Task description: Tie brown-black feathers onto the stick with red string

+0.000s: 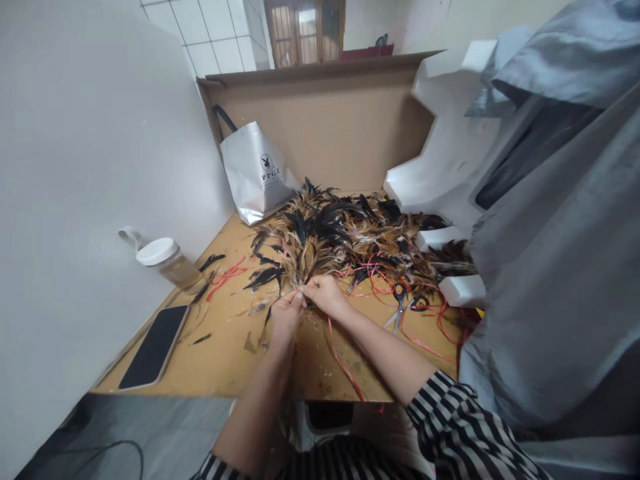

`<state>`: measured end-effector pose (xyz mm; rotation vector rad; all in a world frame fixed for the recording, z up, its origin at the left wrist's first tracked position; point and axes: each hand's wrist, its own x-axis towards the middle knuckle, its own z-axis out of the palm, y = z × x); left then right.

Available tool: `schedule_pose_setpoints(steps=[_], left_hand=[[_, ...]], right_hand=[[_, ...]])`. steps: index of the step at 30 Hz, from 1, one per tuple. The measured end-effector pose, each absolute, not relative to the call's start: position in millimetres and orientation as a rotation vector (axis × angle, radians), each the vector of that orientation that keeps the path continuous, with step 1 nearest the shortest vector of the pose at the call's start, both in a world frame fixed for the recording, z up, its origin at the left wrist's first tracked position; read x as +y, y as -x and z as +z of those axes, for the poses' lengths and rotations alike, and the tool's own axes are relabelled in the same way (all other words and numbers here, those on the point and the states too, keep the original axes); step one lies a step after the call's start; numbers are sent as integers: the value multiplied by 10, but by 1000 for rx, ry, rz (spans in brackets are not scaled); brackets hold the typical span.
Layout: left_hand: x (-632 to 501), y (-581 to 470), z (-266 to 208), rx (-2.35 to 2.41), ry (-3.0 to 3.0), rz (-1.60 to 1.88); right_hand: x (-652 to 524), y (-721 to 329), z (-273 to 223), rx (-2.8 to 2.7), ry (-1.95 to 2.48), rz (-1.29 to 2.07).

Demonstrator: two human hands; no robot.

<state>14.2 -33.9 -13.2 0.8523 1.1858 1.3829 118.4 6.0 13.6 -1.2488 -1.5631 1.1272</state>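
At the near edge of a big heap of brown and black feathers [360, 227], my two hands meet. My left hand [287, 312] is closed, its fingertips pinched on the base of a feather bunch [303, 263]. My right hand [325, 293] is closed too, with thumb and forefinger pinching the same spot. The bunch points away from me, its quill ends hidden in my fingers. A red ribbon string [345, 367] trails from beneath my right hand toward the table's near edge. To the right lie scissors [400, 308] with black handles, among tangled red string [380, 280].
A phone [155, 347] and a lidded jar [173, 263] stand on the left of the table [220, 367]. Behind them leans a silver bag [255, 173]. White foam blocks [463, 291] and hanging grey cloth [560, 267] border the right. A cardboard panel [330, 127] rises at the back.
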Motion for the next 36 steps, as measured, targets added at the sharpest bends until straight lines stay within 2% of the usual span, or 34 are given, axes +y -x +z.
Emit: schedule_pose_setpoints(steps=[4,12,18,23,29,36], left_hand=[[-377,-136,-99,1205,-774,1366],[-293,-43,155,1031,-583,1508],[-60,331,185,828,-198,1404],[1,558,10,550,-18,1313],[-1,547,-46,423,6,1294],[-41,494,-27,393,14,1217]], right_hand=[[60,-1140,145,-1377,1212,1282],[117,-1187,82,-1349,1037,1323],[324,-1541,-41,-1584,1215,1477],[551,-1938,-124,-1934,1471,1033],[637,-2042,87,-1909,1497,413],[609,-1731,234,-2225,1598,199]])
